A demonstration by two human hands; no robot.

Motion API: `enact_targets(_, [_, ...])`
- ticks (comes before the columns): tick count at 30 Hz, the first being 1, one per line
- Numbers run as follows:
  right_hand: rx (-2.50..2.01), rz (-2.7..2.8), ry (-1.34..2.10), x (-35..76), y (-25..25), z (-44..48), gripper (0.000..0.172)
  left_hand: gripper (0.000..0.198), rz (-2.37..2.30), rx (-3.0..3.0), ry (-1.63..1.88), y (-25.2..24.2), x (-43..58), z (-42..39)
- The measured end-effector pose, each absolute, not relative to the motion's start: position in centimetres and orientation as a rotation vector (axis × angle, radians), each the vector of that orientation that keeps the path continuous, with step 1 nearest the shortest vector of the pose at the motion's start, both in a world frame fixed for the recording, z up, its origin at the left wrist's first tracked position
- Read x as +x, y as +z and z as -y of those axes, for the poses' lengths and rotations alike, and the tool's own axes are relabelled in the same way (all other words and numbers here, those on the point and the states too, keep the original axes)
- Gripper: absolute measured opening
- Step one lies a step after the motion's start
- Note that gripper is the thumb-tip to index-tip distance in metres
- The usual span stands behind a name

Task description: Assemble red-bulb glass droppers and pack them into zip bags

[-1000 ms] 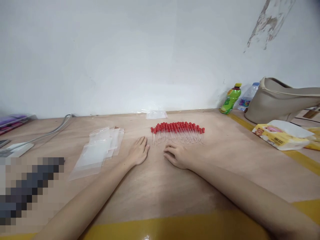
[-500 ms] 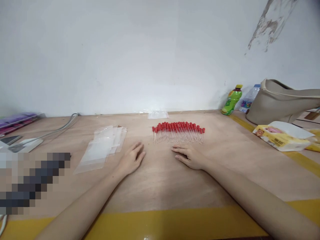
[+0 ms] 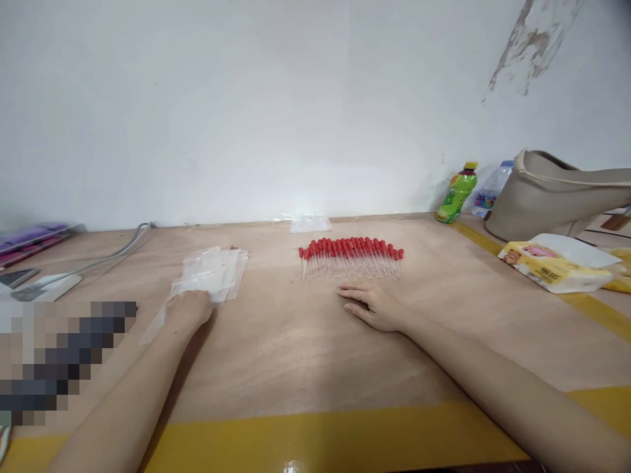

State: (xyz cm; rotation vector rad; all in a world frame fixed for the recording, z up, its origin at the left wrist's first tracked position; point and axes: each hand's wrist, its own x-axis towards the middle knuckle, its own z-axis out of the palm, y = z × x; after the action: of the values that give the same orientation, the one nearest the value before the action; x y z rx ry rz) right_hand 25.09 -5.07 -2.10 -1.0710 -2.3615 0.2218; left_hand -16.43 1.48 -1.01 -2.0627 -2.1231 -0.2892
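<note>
Over the near part of the clear zip plastic bags (image 3: 210, 269), which lie spread and overlapping on the left, is my left hand (image 3: 190, 307). Its fingers are mostly hidden behind the back of the hand, so their grip on a bag does not show. My right hand (image 3: 372, 305) rests on the table with fingers outstretched and nothing in it. Just beyond it, a row of droppers (image 3: 350, 249) with red rubber bulbs and thin clear tubes lies side by side, bulbs toward the wall.
Another clear bag (image 3: 310, 225) lies by the wall. At right are a green drink bottle (image 3: 458, 194), a water bottle (image 3: 490, 190), a beige bag (image 3: 542, 203) and a tissue pack (image 3: 557, 266). A cable (image 3: 118, 251) and a phone (image 3: 22, 278) lie left. Yellow tape (image 3: 296, 437) marks the near edge.
My left hand has moved left from the open table onto the plastic bags. My right hand and the droppers stay where they were.
</note>
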Motion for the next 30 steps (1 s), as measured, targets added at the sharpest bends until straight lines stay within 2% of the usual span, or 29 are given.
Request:
enact_targets(5, [-1.082, 2.358, 0.213, 25.0, -1.8, 5.2, 0.035, 0.028, 2.116, -1.904, -0.065, 0.0, -15.9, -0.4])
enact_targets(11, [-1.094, 2.376, 0.197, 25.0, -1.9, 5.2, 0.036, 0.025, 2.104, -1.833, -0.022, 3.0, -14.0, 1.0])
enact_targets(13, [-1.094, 2.376, 0.195, 25.1, -2.0, 5.1, 0.037, 0.031, 2.054, -1.858, -0.085, 4.0, -12.4, 1.7])
enact_targets(16, [-1.084, 2.373, 0.199, 25.1, -2.2, 5.0, 0.036, 0.034, 1.64, -2.303, -0.354, 3.9, -8.5, 3.1])
enact_targets(19, [-1.07, 2.365, 0.2, 25.2, -2.4, 4.9, 0.036, 0.037, 1.087, -2.84, -0.389, 2.2, -4.3, 4.4])
enact_targets(21, [-1.059, 2.356, 0.195, 25.2, -2.4, 4.9, 0.035, 0.037, 0.898, -3.027, -0.394, 1.0, -2.3, 5.0])
enact_targets(30, [-0.82, 2.299, 0.281, 24.4, -1.4, 6.1, 0.027, 0.044, 1.139, -3.213, -0.458, 0.3, -1.4, 5.3])
